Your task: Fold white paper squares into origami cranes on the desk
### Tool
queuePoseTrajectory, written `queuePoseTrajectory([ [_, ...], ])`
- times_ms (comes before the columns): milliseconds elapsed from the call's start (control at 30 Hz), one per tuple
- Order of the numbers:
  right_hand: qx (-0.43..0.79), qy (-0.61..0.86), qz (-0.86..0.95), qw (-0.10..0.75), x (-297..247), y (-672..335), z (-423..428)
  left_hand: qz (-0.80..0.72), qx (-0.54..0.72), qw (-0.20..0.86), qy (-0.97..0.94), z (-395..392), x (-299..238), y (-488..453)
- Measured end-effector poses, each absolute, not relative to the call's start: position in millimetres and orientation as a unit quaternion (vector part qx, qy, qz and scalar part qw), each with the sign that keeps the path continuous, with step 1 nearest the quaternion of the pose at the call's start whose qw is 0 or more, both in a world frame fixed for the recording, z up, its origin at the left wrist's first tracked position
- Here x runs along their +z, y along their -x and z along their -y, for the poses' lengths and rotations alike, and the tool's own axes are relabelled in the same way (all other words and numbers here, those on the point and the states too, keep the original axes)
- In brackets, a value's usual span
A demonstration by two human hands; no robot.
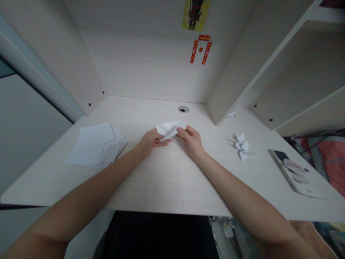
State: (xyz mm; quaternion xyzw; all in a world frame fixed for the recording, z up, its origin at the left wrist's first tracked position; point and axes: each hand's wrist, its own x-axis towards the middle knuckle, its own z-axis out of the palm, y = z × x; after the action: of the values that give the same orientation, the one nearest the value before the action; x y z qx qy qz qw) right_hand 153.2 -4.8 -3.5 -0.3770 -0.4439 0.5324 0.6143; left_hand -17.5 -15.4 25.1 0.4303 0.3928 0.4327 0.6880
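A partly folded piece of white paper is held just above the middle of a pale wooden desk. My left hand pinches its left side, fingers closed on the paper. My right hand grips the right side, thumb and fingers pressed on the fold. Both forearms reach in from the bottom of the view.
A loose stack of white sheets lies at the left. Folded white paper figures sit at the right, with a smaller one by the shelf divider. A phone lies near the right edge. A cable hole is at the back.
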Motion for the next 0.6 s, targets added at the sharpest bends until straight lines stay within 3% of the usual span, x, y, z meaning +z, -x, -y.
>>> queuePoseTrajectory([
  [233, 0.491, 0.397, 0.43, 0.646, -4.2, -155.8, 3.7, -0.367, 0.493, 0.619, -0.488, 17.0, 25.7, 17.5],
  [600, 0.527, 0.391, 0.459, 0.598, -2.8, -154.3, 5.4, -0.476, 0.481, 0.462, -0.573, 14.6, 23.4, 15.8],
])
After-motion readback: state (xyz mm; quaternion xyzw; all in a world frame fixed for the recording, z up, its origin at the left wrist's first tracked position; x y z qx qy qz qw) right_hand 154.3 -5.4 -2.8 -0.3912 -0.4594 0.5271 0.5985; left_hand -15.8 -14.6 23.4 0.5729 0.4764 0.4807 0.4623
